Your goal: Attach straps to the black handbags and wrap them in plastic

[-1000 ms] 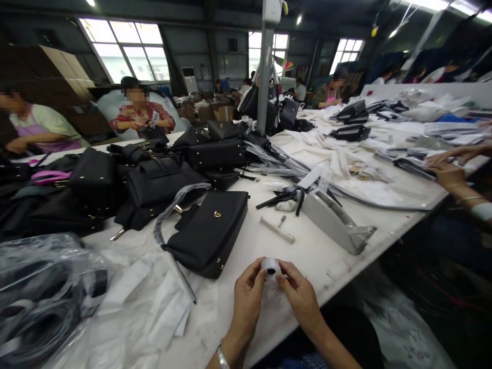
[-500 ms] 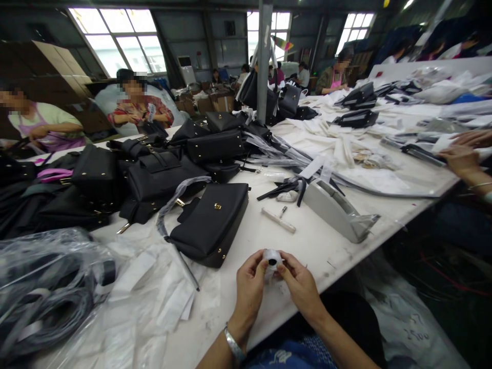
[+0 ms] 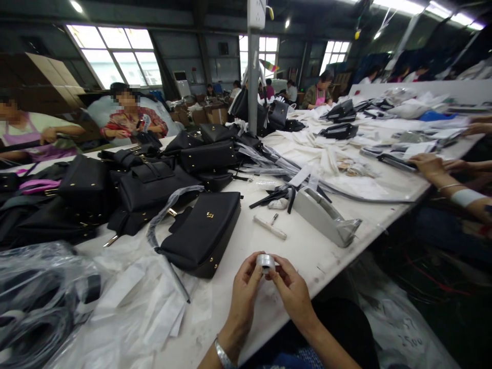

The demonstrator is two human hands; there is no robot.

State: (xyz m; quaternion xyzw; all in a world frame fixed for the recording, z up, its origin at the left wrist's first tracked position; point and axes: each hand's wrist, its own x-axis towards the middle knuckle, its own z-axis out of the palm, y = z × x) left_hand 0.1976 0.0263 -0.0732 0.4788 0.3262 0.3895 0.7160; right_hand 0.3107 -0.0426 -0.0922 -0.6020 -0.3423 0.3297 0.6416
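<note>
A small roll of clear tape point(image 3: 265, 261) is held up over the near edge of the table, its dark hole turned partly towards me. My left hand point(image 3: 248, 279) grips its left side between thumb and fingers, and my right hand point(image 3: 288, 284) pinches the right side. Beyond them a grey tape dispenser point(image 3: 321, 215) stands on the table, with a whitish T-shaped tool point(image 3: 270, 226) to its left. Nearest on the left lies a black handbag point(image 3: 202, 233) with a gold clasp, its handle wrapped in clear film.
More black handbags point(image 3: 154, 184) are heaped on the left. Plastic-wrapped straps point(image 3: 34, 312) and white wrapping sheets point(image 3: 146, 302) cover the table's near left. A post point(image 3: 252, 82) rises behind the pile. A co-worker's hand point(image 3: 428, 166) is at the right edge; other people sit across the table.
The tape roll has tilted in my fingers, showing more of its shiny outer side. Both hands still hold it. The view has tipped up and shifted slightly right.
</note>
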